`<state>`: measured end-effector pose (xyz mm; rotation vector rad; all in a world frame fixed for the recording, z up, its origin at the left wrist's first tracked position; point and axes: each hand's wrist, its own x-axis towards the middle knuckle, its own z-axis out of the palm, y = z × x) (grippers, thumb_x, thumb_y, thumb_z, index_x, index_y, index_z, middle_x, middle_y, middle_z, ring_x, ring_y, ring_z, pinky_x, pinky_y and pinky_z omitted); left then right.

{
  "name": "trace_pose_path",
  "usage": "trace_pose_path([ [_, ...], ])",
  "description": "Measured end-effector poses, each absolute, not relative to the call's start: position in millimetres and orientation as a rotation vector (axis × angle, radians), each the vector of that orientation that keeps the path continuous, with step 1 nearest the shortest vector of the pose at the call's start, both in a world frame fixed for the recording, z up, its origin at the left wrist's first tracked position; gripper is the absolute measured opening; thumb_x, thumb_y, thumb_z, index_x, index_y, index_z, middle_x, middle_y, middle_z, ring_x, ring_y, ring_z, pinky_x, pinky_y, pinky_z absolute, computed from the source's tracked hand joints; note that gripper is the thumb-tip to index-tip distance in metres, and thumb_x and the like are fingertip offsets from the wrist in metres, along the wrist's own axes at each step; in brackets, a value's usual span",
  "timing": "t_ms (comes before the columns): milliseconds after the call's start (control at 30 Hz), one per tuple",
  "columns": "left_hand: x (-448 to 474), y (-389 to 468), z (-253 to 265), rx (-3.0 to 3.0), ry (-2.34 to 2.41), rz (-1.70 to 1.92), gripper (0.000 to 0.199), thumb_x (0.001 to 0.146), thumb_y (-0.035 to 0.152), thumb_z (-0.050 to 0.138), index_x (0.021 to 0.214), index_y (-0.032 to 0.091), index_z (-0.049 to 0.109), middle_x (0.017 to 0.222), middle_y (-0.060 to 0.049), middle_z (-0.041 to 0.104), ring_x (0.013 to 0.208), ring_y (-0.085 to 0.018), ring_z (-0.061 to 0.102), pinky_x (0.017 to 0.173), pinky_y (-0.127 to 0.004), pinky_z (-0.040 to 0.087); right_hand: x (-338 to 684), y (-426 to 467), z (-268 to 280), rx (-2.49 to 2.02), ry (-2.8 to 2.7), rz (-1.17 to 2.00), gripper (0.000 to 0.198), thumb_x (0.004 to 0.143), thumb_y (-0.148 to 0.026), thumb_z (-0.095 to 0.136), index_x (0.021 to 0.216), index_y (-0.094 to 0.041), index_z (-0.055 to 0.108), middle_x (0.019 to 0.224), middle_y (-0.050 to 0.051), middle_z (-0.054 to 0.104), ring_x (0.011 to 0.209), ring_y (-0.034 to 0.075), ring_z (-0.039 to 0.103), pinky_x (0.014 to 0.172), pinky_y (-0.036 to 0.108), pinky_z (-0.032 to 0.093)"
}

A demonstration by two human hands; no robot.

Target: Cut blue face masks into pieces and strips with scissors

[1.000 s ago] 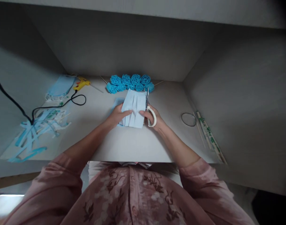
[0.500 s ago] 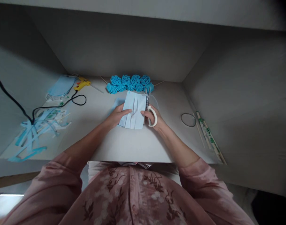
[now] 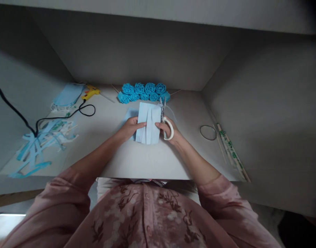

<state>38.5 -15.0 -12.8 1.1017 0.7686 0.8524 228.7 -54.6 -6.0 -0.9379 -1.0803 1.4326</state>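
Observation:
A pale blue pleated face mask is held upright between both my hands above the table. My left hand pinches its left edge, thumb in front. At the right edge, my right hand grips the mask with its thumb and also carries scissors, white-handled, their blades pointing away from me. A thin loop of ear cord shows beside the blades. Another blue sheet lies partly hidden behind the mask and my left hand.
Rolled blue flowers stand in two rows at the back. Stacked masks, a yellow glue gun with its black cord, and cut strips lie left. A wire ring and sticks in green-printed wrappers lie right.
The mask has turned slightly and hangs straighter and flatter between my hands. My left thumb has shifted a little to the right; the scissors stay in my right hand.

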Motion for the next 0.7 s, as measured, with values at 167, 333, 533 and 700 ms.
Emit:
trace_pose_path([
  [167, 40.3, -18.8, -12.0, 1.163, 0.829, 0.923, 0.055, 0.067, 0.049, 0.077, 0.107, 0.013, 0.065, 0.100, -0.009, 0.073, 0.084, -0.023, 0.068, 0.077, -0.035, 0.052, 227.0, -57.1, -4.4, -0.995, -1.140, 1.445, 0.042, 0.063, -0.041, 0.081, 0.093, -0.020, 0.061, 0.072, -0.001, 0.057, 0.062, 0.013, 0.052, 0.053, 0.027, 0.042],
  [333, 41.5, -21.6, -10.6, 1.238, 0.795, 0.996, 0.063, 0.075, 0.050, 0.071, 0.126, 0.019, 0.053, 0.123, -0.011, 0.064, 0.112, -0.029, 0.061, 0.093, -0.040, 0.050, 223.6, -60.4, 1.7, -1.005, -1.166, 1.422, 0.039, 0.065, -0.041, 0.080, 0.093, -0.019, 0.062, 0.075, 0.000, 0.059, 0.064, 0.012, 0.052, 0.056, 0.026, 0.043],
  [533, 42.5, -21.8, -11.9, 1.301, 0.866, 1.004, 0.069, 0.064, 0.036, 0.081, 0.124, 0.016, 0.051, 0.122, -0.013, 0.064, 0.109, -0.030, 0.062, 0.091, -0.042, 0.051, 224.3, -57.7, -0.5, -0.976, -1.091, 1.495, 0.036, 0.072, -0.048, 0.074, 0.086, -0.019, 0.058, 0.065, -0.002, 0.056, 0.056, 0.010, 0.053, 0.053, 0.024, 0.046],
  [700, 36.3, -12.6, -2.9, 1.195, 0.990, 1.141, 0.061, 0.059, 0.035, 0.080, 0.113, 0.014, 0.058, 0.102, -0.008, 0.070, 0.089, -0.025, 0.067, 0.079, -0.038, 0.054, 230.1, -53.9, -1.4, -0.969, -1.036, 1.745, 0.056, 0.072, -0.060, 0.070, 0.110, -0.020, 0.058, 0.070, 0.000, 0.063, 0.055, 0.012, 0.054, 0.051, 0.027, 0.052],
])
